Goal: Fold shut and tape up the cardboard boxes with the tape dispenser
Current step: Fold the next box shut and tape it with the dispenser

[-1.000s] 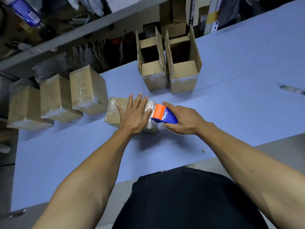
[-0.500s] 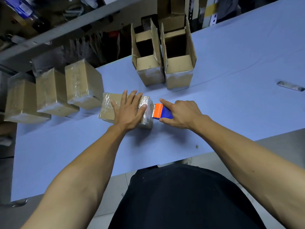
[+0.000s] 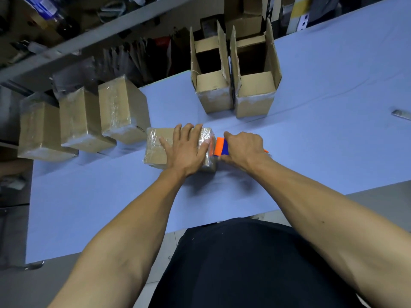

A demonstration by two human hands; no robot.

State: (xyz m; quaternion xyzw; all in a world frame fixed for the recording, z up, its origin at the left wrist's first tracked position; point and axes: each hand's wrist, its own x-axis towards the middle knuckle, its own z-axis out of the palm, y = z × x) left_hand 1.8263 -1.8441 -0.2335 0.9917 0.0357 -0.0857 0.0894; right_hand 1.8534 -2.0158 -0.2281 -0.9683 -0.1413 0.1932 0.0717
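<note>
1. Head view looks down on my two bare arms reaching over the blue bench (image 3: 333, 107).
2. My left hand (image 3: 186, 150) lies flat with fingers spread on top of a closed cardboard box (image 3: 158, 147), pressing it onto the bench; the box is wrapped in glossy clear tape.
3. My right hand (image 3: 243, 150) is curled round the tape dispenser (image 3: 221, 147), whose orange and blue front sits right at the box's right end, touching or just short of it; I cannot tell which.
4. Three taped boxes (image 3: 84, 121) stand in a row on the left, the nearest one just beside the box under my hand.
5. Two open boxes (image 3: 233, 85) stand side by side at the far edge of the bench, flaps upright, with tape round their lower parts.
6. A small metal object (image 3: 401, 114) lies on the bench far to the right, too blurred to name.
7. Behind the bench runs a shelf (image 3: 89, 41) crowded with dark clutter.
</note>
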